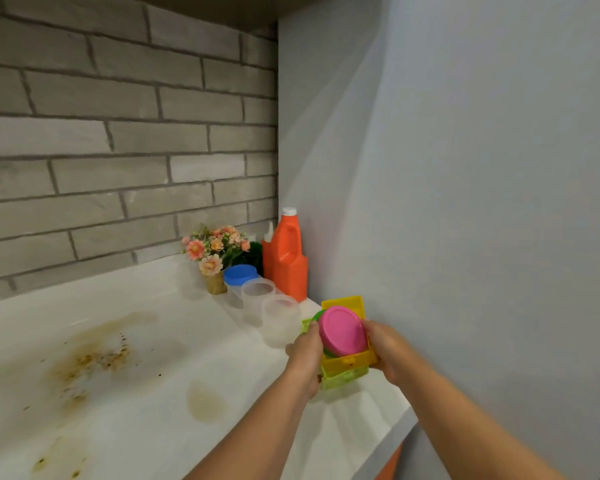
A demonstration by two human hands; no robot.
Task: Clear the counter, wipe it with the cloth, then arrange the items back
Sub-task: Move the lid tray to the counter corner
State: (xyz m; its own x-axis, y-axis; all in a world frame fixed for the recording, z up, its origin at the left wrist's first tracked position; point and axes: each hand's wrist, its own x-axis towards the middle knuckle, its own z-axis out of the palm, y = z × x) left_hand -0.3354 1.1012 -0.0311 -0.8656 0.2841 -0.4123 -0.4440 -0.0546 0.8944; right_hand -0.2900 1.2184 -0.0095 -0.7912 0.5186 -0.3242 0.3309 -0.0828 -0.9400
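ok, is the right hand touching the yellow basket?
Touching. The head view shows the right hand gripping the yellow basket at its right end, with the thumb curled over the rim.

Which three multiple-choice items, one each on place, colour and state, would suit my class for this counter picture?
1. Where does the orange jug stand?
A. In the corner by the grey wall
B. At the front edge
C. Inside a basket

2. What colour is the top lid in the basket stack held by the left hand and the right hand?
A. Blue
B. Pink
C. White

3. In what state is the counter?
A. Wiped clean
B. Covered by a cloth
C. Stained brown

Answers:
1 A: the jug stands right against the wall at the back.
2 B: the pink lid faces the camera.
3 C: brown patches spread over its left part.
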